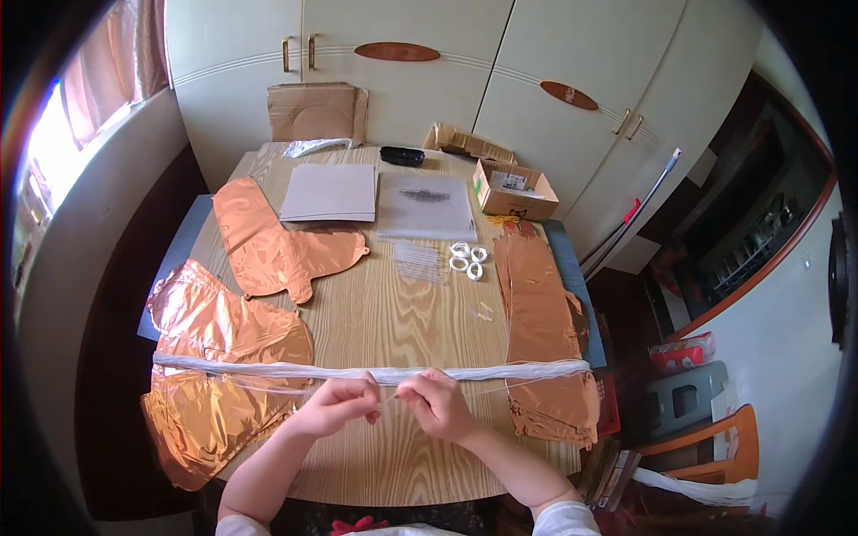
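A long bundle of thin white string (500, 370) lies across the table from left to right. Just in front of it, my left hand (342, 402) and my right hand (436, 404) are close together, each with its fingers pinched. One loose strand runs out to either side of them, and both hands appear to grip it. To the left, flat copper-coloured foil balloons (234, 323) lie partly under the bundle. At the right, a stack of similar flat foil balloons (541, 308) also passes beneath it.
The wood-grain table (380, 313) holds clear thin straws (418, 262), several white ribbon rolls (459, 249), grey sheets (331, 192), a clear plastic stack (427, 210), a black tray (402, 156) and a cardboard box (516, 192). An orange-framed chair (744, 447) stands at the right.
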Action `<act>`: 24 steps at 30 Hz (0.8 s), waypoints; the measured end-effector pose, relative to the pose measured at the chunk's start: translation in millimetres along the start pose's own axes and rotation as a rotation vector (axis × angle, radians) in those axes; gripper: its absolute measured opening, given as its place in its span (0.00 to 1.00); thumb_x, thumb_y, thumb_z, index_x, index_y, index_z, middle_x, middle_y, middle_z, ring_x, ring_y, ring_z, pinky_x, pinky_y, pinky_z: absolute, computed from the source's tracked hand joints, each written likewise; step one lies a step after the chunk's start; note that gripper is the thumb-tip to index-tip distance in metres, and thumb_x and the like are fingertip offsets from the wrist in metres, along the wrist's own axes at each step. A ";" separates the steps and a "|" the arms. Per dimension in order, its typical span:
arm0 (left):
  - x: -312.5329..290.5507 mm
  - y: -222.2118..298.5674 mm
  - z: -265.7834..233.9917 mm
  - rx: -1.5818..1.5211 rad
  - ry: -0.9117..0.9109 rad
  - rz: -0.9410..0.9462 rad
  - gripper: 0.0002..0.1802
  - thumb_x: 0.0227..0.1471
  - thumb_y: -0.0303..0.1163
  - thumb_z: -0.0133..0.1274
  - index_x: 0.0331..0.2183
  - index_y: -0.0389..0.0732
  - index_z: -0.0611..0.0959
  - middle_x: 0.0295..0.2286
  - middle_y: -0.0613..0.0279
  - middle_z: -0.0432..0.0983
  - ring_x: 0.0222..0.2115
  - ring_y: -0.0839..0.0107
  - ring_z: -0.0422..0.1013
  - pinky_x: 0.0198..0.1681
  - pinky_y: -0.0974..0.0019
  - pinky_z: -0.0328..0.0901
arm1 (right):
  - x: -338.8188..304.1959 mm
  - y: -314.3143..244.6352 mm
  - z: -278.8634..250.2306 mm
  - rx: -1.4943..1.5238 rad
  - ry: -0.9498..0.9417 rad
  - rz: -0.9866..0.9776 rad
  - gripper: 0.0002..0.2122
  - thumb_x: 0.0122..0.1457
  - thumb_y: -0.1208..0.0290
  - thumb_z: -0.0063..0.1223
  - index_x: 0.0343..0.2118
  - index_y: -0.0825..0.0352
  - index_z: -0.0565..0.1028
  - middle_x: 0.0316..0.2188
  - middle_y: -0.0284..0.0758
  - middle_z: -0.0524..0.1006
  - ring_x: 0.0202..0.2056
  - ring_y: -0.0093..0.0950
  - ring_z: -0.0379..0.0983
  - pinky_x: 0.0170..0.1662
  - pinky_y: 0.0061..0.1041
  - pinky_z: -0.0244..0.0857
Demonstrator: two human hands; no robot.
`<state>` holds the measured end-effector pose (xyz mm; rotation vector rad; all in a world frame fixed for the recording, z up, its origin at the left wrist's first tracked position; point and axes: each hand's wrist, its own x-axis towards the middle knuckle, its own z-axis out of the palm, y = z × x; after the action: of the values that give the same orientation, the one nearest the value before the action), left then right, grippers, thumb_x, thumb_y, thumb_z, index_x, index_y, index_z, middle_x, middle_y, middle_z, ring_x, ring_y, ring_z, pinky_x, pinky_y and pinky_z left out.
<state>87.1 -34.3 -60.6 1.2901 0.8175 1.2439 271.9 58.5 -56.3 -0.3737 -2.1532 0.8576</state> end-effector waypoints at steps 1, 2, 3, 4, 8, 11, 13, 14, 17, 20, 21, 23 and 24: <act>-1.5 -2.8 -1.0 -0.427 -0.086 -0.006 0.07 0.49 0.28 0.48 0.32 0.37 0.77 0.30 0.57 0.69 0.36 0.66 0.63 0.41 0.64 0.57 | -0.5 2.2 4.1 -0.015 -0.050 -0.002 0.03 0.50 0.72 0.51 0.25 0.65 0.72 0.17 0.36 0.71 0.20 0.34 0.68 0.28 0.30 0.61; 2.6 4.7 8.6 -0.317 0.050 0.044 0.06 0.48 0.27 0.49 0.31 0.37 0.77 0.30 0.55 0.69 0.36 0.66 0.62 0.43 0.65 0.57 | -2.8 5.8 9.0 -0.036 -0.098 0.002 0.03 0.50 0.71 0.52 0.25 0.65 0.72 0.16 0.35 0.71 0.20 0.34 0.68 0.28 0.29 0.60; 8.0 9.3 15.7 -0.023 0.123 0.079 0.06 0.49 0.27 0.48 0.31 0.36 0.77 0.30 0.56 0.69 0.36 0.67 0.62 0.42 0.65 0.57 | -5.9 7.2 11.8 -0.059 -0.140 0.008 0.04 0.50 0.71 0.52 0.25 0.64 0.72 0.16 0.35 0.71 0.20 0.33 0.67 0.28 0.29 0.60; 13.3 12.6 21.6 0.273 0.193 0.114 0.05 0.50 0.27 0.47 0.30 0.36 0.76 0.29 0.57 0.69 0.36 0.69 0.62 0.42 0.65 0.57 | -9.9 7.2 13.0 -0.015 -0.166 -0.071 0.04 0.51 0.71 0.51 0.25 0.64 0.72 0.16 0.35 0.71 0.20 0.34 0.68 0.27 0.30 0.60; 1.8 6.0 5.1 0.390 0.032 -0.012 0.07 0.52 0.26 0.45 0.33 0.34 0.74 0.26 0.61 0.68 0.36 0.70 0.62 0.41 0.65 0.58 | -1.2 -2.1 -2.2 0.016 0.000 0.012 0.04 0.51 0.71 0.50 0.25 0.65 0.72 0.15 0.35 0.69 0.20 0.36 0.68 0.27 0.32 0.61; -0.5 -7.0 3.6 0.042 0.112 0.086 0.06 0.51 0.25 0.44 0.31 0.32 0.73 0.27 0.61 0.68 0.31 0.70 0.65 0.35 0.68 0.62 | -2.5 6.6 4.7 -0.126 -0.105 0.031 0.03 0.51 0.72 0.51 0.24 0.64 0.72 0.15 0.33 0.69 0.19 0.34 0.67 0.27 0.29 0.61; 10.7 -0.2 12.4 0.456 0.238 0.201 0.05 0.50 0.22 0.42 0.29 0.32 0.74 0.28 0.60 0.69 0.29 0.70 0.67 0.33 0.68 0.63 | -4.0 0.6 5.4 0.007 -0.118 -0.037 0.02 0.50 0.73 0.52 0.25 0.63 0.72 0.17 0.34 0.71 0.20 0.33 0.68 0.27 0.29 0.61; 15.3 8.8 15.6 0.708 0.267 0.246 0.06 0.50 0.20 0.41 0.29 0.32 0.74 0.29 0.58 0.70 0.29 0.70 0.69 0.32 0.68 0.64 | -3.2 -1.3 3.6 0.064 -0.121 -0.068 0.02 0.49 0.73 0.52 0.24 0.63 0.72 0.18 0.35 0.72 0.20 0.33 0.68 0.27 0.28 0.61; 5.7 0.1 10.0 0.657 0.118 0.048 0.11 0.49 0.19 0.42 0.35 0.35 0.76 0.30 0.56 0.71 0.28 0.67 0.66 0.36 0.66 0.60 | -0.6 -0.4 -1.7 0.023 -0.041 -0.012 0.01 0.49 0.75 0.52 0.25 0.64 0.73 0.19 0.35 0.73 0.21 0.32 0.69 0.28 0.27 0.60; 3.9 -3.9 14.2 0.186 0.176 0.029 0.08 0.48 0.19 0.44 0.33 0.35 0.76 0.25 0.58 0.70 0.29 0.68 0.65 0.34 0.69 0.60 | 1.3 2.8 2.7 -0.069 -0.152 0.045 0.04 0.50 0.72 0.52 0.25 0.65 0.72 0.18 0.35 0.73 0.21 0.35 0.70 0.29 0.29 0.62; 5.8 -2.6 16.7 0.091 0.215 0.039 0.07 0.48 0.19 0.45 0.31 0.35 0.76 0.24 0.58 0.69 0.29 0.68 0.65 0.33 0.70 0.60 | -0.9 4.0 5.4 -0.059 -0.160 -0.002 0.04 0.50 0.72 0.52 0.25 0.65 0.72 0.18 0.35 0.73 0.21 0.35 0.69 0.29 0.29 0.62; 8.8 -3.1 17.4 0.389 0.270 0.084 0.05 0.49 0.21 0.45 0.31 0.36 0.76 0.23 0.62 0.70 0.31 0.71 0.65 0.35 0.69 0.59 | -5.7 5.8 10.3 -0.040 -0.176 -0.094 0.03 0.50 0.72 0.51 0.24 0.65 0.72 0.17 0.35 0.72 0.21 0.34 0.69 0.29 0.29 0.61; 11.3 1.0 16.5 0.622 0.255 0.114 0.06 0.50 0.21 0.45 0.31 0.36 0.76 0.23 0.63 0.70 0.31 0.72 0.65 0.36 0.70 0.59 | -5.1 4.6 5.1 -0.051 -0.166 -0.128 0.03 0.50 0.72 0.52 0.25 0.65 0.72 0.17 0.34 0.72 0.20 0.33 0.69 0.28 0.29 0.61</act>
<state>105.0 -27.6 -54.7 1.7050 1.4065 1.3119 271.4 56.9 -64.8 -0.1933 -2.3278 0.7858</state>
